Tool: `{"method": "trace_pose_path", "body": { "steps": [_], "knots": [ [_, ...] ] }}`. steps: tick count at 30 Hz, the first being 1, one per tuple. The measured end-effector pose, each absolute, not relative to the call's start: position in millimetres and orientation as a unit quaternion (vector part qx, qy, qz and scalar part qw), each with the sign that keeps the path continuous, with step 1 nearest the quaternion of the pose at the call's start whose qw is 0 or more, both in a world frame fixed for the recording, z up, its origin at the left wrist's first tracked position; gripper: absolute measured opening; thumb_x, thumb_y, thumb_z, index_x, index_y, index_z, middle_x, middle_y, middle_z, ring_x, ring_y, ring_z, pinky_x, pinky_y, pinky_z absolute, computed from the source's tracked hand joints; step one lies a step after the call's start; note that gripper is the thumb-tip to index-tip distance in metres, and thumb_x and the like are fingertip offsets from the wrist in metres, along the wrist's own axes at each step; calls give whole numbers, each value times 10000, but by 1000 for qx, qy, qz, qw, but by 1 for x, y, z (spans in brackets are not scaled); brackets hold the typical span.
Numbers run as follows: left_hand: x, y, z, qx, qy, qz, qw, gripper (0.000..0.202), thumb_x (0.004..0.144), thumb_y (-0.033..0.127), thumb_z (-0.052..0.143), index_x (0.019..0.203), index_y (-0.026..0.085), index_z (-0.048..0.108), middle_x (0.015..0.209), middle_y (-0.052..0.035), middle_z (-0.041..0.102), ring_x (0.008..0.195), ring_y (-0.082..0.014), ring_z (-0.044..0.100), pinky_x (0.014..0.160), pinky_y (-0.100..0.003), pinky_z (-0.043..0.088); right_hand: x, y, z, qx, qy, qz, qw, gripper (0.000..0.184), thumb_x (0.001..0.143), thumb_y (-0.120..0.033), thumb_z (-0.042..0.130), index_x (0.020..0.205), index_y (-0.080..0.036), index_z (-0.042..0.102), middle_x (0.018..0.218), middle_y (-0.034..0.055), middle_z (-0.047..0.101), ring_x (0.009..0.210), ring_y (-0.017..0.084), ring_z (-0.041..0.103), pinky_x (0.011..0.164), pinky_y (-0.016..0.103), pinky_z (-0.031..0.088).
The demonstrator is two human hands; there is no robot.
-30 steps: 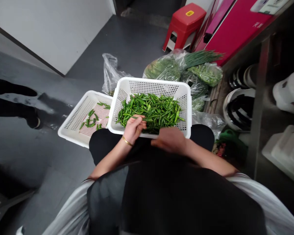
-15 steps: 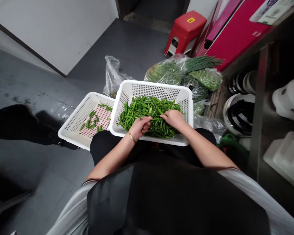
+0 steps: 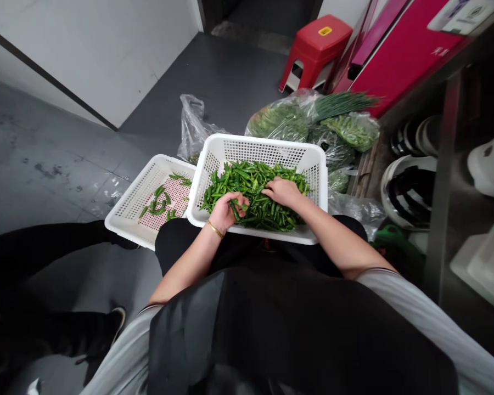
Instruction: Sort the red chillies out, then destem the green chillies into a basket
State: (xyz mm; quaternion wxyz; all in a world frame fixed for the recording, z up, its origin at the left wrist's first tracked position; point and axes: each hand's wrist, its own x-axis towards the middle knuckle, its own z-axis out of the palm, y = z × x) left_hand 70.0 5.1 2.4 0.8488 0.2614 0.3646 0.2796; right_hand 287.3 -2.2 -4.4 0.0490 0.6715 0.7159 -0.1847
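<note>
A white perforated basket (image 3: 267, 150) rests on my lap, heaped with green chili peppers (image 3: 253, 184). My left hand (image 3: 226, 210), a gold bangle on its wrist, is closed around a few chilies at the pile's near left side. My right hand (image 3: 283, 191) lies on top of the heap with its fingers curled into the peppers. A second, shallower white basket (image 3: 135, 204) sits on the floor to the left and holds several loose chilies over a red patterned bottom.
Plastic bags of greens and chives (image 3: 313, 118) lie on the floor behind the basket. A red stool (image 3: 315, 46) stands further back. A metal shelf with stacked bowls (image 3: 407, 181) is on the right. Another person's dark-clad legs (image 3: 45, 258) cross the floor at left.
My left hand has curled tighter on some chilies. My right hand has come from the basket's near rim up onto the pile. The other person's legs have moved nearer, low at left.
</note>
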Motion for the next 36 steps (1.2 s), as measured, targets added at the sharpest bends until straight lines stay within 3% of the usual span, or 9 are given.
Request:
{"method": "trace_pose_path", "body": {
  "steps": [3, 5, 8, 10, 17, 25, 28, 31, 36],
  "knots": [
    [71, 4, 4, 281, 372, 266, 844, 328, 717, 400, 634, 550, 145, 512, 677, -82, 620, 677, -167, 617, 526, -241, 464, 292, 10, -18, 660, 725, -198, 2, 243, 902, -326, 554, 915, -150, 721, 1012, 136, 685, 928, 244, 648, 755, 311, 471],
    [76, 3, 5, 308, 389, 263, 828, 291, 710, 415, 680, 709, 136, 599, 689, -62, 635, 642, -162, 618, 502, -237, 454, 297, 6, -14, 665, 696, -245, -114, 206, 882, -296, 559, 860, -151, 702, 892, 93, 699, 822, 193, 654, 719, 283, 480],
    [88, -1, 7, 394, 414, 268, 776, 385, 671, 399, 760, 933, 145, 637, 606, 20, 576, 445, -83, 484, 394, -192, 321, 300, -13, 6, 626, 610, -394, -285, 248, 868, -374, 556, 889, -153, 665, 711, 32, 675, 575, 133, 606, 578, 253, 475],
    [97, -4, 6, 469, 405, 235, 749, 350, 658, 377, 786, 868, 134, 647, 514, 58, 492, 379, -45, 371, 371, -187, 236, 294, -27, 19, 589, 583, -459, -320, 278, 861, -420, 555, 888, -160, 648, 635, 10, 649, 505, 127, 575, 529, 250, 460],
    [96, -17, 2, 521, 471, 164, 692, 364, 743, 404, 686, 524, 159, 529, 350, 60, 358, 320, -47, 293, 358, -202, 187, 259, -56, 19, 641, 706, -199, -226, 231, 909, -288, 479, 778, -165, 625, 881, 118, 687, 826, 194, 625, 695, 275, 444],
    [37, -10, 29, 592, 270, 42, 758, 302, 699, 408, 728, 620, 123, 668, 486, -17, 531, 366, -58, 388, 353, -201, 237, 281, -72, 59, 446, 664, -571, -187, 333, 849, -493, 575, 845, -178, 686, 670, 0, 668, 519, 108, 574, 521, 219, 428],
    [34, -13, 24, 527, 234, 118, 808, 335, 646, 433, 759, 630, 108, 675, 589, -59, 590, 409, -71, 440, 353, -207, 261, 306, -55, 39, 594, 625, -471, -187, 391, 835, -527, 585, 925, -170, 717, 750, 33, 702, 561, 120, 592, 547, 231, 440],
    [42, -17, 15, 488, 203, 149, 836, 381, 589, 426, 803, 760, 102, 696, 697, -90, 649, 472, -101, 519, 360, -205, 299, 315, -29, 0, 724, 607, -303, -125, 317, 808, -468, 647, 798, -160, 720, 753, 58, 705, 677, 157, 618, 630, 250, 449],
    [61, -23, 10, 438, 346, 203, 805, 355, 599, 380, 824, 716, 146, 584, 507, 28, 527, 384, -50, 407, 352, -168, 222, 294, -13, -16, 697, 610, -348, -146, 109, 801, -232, 629, 750, -154, 685, 589, -11, 639, 550, 112, 582, 595, 220, 440]
  ]
}}
